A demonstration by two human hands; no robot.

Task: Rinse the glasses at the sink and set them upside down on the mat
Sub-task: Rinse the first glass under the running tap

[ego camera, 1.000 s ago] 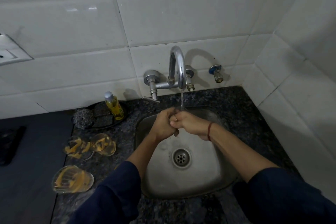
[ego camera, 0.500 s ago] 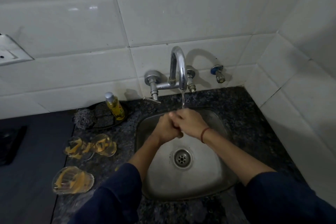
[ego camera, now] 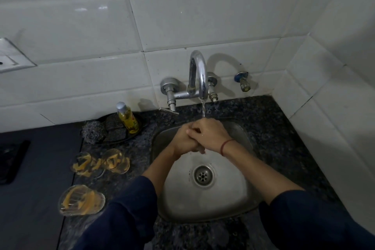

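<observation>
Hands under the tap (ego camera: 199, 73) now: the right hand (ego camera: 211, 134) is wrapped over the left hand (ego camera: 182, 140), fingers of both curled into each other, and neither has a glass in it. A thin stream of water (ego camera: 203, 109) lands right on the knuckles, above the far side of the sink (ego camera: 223, 205).

The three glasses (ego camera: 82, 200) wait on the left, on the speckled stone counter (ego camera: 263, 128). One is nearer; a pair touching each other sits further back. All are beside the sink and just at the edge of the flat dark grey surface, which I take for the mat (ego camera: 30, 189). I can't tell whether they stand rim up or rim down.

So this looks like a hand rinse before the first glass. Best to shake off the drips, because wet fingers on smooth clear glass will slip. Take one glass at a time by the wall, tilt it under that narrow stream and turn it.

The glasses are clear with yellow swirls and rounded sides. The basin is brushed steel, dull and curved, and the tap is polished chrome.
</observation>
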